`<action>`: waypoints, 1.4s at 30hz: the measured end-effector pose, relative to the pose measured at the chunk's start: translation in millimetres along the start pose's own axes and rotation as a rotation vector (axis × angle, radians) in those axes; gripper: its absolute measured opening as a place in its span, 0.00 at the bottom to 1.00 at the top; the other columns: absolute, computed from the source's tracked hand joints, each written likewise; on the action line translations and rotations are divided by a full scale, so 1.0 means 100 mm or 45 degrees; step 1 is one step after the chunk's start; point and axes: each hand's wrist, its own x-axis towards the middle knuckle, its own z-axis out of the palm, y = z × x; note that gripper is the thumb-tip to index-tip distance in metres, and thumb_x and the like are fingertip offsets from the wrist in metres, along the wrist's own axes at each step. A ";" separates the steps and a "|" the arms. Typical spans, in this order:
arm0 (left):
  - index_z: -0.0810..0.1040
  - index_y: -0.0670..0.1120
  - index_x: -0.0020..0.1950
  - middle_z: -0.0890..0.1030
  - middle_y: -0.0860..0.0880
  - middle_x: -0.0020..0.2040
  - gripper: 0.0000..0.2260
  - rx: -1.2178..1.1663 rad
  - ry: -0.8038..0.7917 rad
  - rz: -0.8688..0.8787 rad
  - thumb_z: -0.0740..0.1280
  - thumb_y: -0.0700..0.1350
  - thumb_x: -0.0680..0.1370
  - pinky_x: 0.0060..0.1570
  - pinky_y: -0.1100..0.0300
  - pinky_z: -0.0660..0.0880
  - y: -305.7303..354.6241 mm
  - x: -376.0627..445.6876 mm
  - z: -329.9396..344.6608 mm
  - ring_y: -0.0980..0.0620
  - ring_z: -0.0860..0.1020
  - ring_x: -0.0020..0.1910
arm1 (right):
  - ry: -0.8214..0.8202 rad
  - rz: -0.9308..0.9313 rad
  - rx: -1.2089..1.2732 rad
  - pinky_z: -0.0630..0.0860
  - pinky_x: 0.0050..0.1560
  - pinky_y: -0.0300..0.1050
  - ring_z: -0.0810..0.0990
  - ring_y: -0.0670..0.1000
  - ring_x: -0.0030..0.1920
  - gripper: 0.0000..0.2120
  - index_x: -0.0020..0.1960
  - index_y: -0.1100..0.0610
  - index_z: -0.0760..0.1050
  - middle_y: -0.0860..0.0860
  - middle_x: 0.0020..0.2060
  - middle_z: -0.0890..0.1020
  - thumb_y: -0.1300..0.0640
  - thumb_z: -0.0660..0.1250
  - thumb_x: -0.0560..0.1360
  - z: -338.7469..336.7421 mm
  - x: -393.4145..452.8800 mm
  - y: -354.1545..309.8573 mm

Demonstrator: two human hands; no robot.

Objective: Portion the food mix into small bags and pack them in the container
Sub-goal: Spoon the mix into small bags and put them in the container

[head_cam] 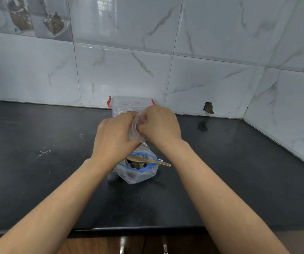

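Observation:
Both hands meet above the black counter, holding a small clear plastic bag (136,129) between them. My left hand (115,136) grips its left side and my right hand (159,125) pinches its upper right edge. Below them a larger clear zip bag (137,174) with a blue seal stands open on the counter, with dark food mix inside. A tan plastic spoon (147,160) rests across its mouth, handle pointing right. Behind the hands stands a clear container (129,104) with red clips, against the wall; its lower part is hidden by my hands.
The black counter (37,153) runs to a tiled wall behind and on the right. A hole in the tiles (208,107) shows at the back right. The counter's front edge (129,230) lies near the bottom, with wooden cabinet fronts below.

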 end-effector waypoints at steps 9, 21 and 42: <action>0.71 0.48 0.48 0.75 0.53 0.40 0.13 0.216 -0.073 -0.533 0.68 0.53 0.70 0.43 0.53 0.67 -0.19 -0.26 -0.26 0.45 0.72 0.41 | -0.215 0.077 0.097 0.80 0.42 0.48 0.82 0.50 0.39 0.08 0.39 0.54 0.82 0.48 0.35 0.84 0.50 0.68 0.71 0.02 -0.31 0.35; 0.64 0.46 0.57 0.76 0.46 0.53 0.24 -0.309 -0.233 -0.919 0.74 0.48 0.69 0.28 0.61 0.68 -0.28 -0.48 0.12 0.48 0.75 0.44 | -0.070 -0.191 -0.627 0.60 0.35 0.45 0.64 0.50 0.40 0.08 0.46 0.53 0.79 0.49 0.41 0.66 0.54 0.62 0.78 0.66 -0.50 0.49; 0.75 0.44 0.49 0.78 0.43 0.40 0.17 -0.858 -0.338 -1.136 0.65 0.26 0.66 0.24 0.63 0.68 -0.45 -0.35 0.15 0.48 0.74 0.32 | -0.175 -0.218 -0.434 0.61 0.30 0.43 0.69 0.53 0.34 0.06 0.44 0.58 0.75 0.52 0.37 0.77 0.63 0.60 0.75 0.49 -0.51 0.31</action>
